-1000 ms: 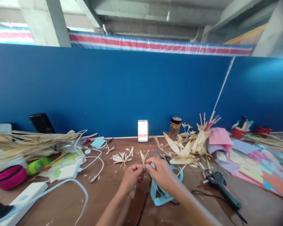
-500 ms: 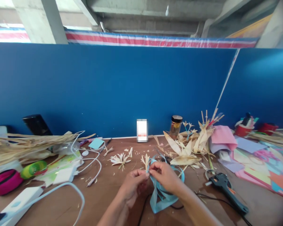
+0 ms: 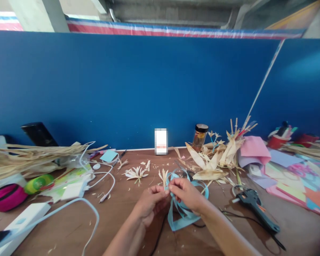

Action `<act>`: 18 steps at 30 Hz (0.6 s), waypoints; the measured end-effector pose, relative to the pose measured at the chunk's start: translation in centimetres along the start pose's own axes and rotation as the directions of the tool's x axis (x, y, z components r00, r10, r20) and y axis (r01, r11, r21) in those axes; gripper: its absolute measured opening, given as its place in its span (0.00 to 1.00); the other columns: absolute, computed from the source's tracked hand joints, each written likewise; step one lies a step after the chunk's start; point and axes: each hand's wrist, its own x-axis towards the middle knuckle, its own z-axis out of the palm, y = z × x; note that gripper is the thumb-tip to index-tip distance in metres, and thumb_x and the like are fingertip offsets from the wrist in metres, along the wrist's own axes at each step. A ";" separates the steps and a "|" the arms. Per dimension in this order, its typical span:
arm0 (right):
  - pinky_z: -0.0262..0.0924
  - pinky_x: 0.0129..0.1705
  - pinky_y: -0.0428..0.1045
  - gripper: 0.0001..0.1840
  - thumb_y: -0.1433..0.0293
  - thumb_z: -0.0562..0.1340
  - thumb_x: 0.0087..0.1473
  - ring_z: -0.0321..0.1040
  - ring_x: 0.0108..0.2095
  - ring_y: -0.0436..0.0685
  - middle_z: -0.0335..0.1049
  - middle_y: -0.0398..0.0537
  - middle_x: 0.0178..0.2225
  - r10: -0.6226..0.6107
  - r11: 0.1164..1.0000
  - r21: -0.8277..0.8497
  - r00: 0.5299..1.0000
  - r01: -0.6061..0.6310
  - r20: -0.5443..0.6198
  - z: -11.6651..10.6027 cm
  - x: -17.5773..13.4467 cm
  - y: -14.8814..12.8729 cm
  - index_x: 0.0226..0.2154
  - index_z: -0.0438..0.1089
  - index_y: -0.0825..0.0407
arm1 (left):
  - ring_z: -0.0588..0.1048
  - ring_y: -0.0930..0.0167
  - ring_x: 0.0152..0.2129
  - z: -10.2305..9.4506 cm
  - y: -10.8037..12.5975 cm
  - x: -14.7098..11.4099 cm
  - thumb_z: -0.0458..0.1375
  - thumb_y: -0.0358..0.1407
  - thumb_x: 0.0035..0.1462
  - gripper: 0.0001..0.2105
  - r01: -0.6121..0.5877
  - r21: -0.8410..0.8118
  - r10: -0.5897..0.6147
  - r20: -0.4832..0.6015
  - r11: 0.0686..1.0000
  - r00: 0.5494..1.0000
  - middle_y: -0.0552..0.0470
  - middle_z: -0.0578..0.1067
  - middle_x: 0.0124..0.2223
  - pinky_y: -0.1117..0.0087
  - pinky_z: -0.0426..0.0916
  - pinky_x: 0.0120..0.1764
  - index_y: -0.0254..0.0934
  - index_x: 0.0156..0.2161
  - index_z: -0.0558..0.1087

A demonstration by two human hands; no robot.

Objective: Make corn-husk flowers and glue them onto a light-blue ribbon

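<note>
Between my two hands stands a small pale flower made of dried husk strips (image 3: 163, 176), its petals pointing up. My left hand (image 3: 152, 201) pinches its base between thumb and fingers. My right hand (image 3: 185, 193) meets it there, thumb and forefinger closed on a light blue ribbon (image 3: 181, 223) at the flower's stem. The rest of the ribbon lies in loose loops under and around my right hand. The exact spot where ribbon and stem meet is hidden by my fingertips. Another husk flower (image 3: 136, 173) lies to the left, apart from my hands.
A glue gun (image 3: 257, 209) lies at the right, its black cord running under my right arm. Dried husks (image 3: 210, 174), a lidded jar (image 3: 200, 137) and coloured paper (image 3: 288, 193) are beyond. Left are a power strip (image 3: 24, 227), white cables and a pink pouch (image 3: 6, 197).
The camera view has tipped down slightly, so the scene sits higher in the picture. Both hands keep their pinch at the flower's base, with the fingers shifted only a little.
</note>
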 end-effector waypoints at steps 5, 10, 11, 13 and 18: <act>0.47 0.20 0.42 0.12 0.63 0.59 0.47 0.53 0.18 0.46 0.60 0.38 0.16 -0.027 0.997 -0.069 0.999 0.024 -0.038 0.0 0.0 0.0 0.22 0.67 0.54 | 0.61 0.80 0.11 0.2 -0.2 0.1 0.68 0.36 0.31 0.14 -0.213 0.236 0.237 -0.075 0.948 0.969 0.58 0.66 0.14 0.79 0.54 0.17 0.32 0.18 0.67; 0.51 0.24 0.44 0.15 0.60 0.64 0.41 0.56 0.22 0.48 0.63 0.41 0.19 -0.071 0.991 -0.121 0.987 0.054 -0.142 0.5 0.0 0.2 0.21 0.68 0.55 | 0.64 0.78 0.14 0.0 -0.8 0.6 0.67 0.37 0.32 0.12 -0.334 0.396 0.406 -0.113 0.855 0.907 0.56 0.69 0.17 0.78 0.55 0.19 0.32 0.20 0.70; 0.52 0.25 0.44 0.15 0.60 0.65 0.40 0.56 0.22 0.49 0.64 0.41 0.19 -0.056 0.994 -0.104 0.986 0.040 -0.155 0.6 0.0 0.3 0.21 0.68 0.55 | 0.64 0.77 0.15 -0.1 -0.9 0.7 0.67 0.37 0.33 0.12 -0.347 0.413 0.424 -0.109 0.842 0.899 0.55 0.70 0.17 0.78 0.56 0.20 0.32 0.20 0.70; 0.52 0.26 0.44 0.14 0.61 0.65 0.40 0.57 0.22 0.48 0.64 0.41 0.20 -0.026 0.999 -0.043 0.986 0.019 -0.167 0.8 0.0 0.3 0.22 0.68 0.56 | 0.65 0.77 0.15 -0.2 -1.1 0.8 0.66 0.37 0.34 0.11 -0.366 0.440 0.450 -0.102 0.820 0.887 0.55 0.70 0.18 0.77 0.56 0.20 0.32 0.21 0.70; 0.46 0.21 0.43 0.11 0.64 0.64 0.41 0.50 0.18 0.46 0.57 0.37 0.16 0.050 0.996 0.083 0.986 -0.037 -0.158 1.2 -0.1 0.0 0.20 0.65 0.54 | 0.65 0.76 0.16 -0.2 -1.1 0.7 0.65 0.37 0.37 0.10 -0.419 0.519 0.526 -0.070 0.745 0.848 0.54 0.70 0.19 0.77 0.57 0.21 0.32 0.21 0.70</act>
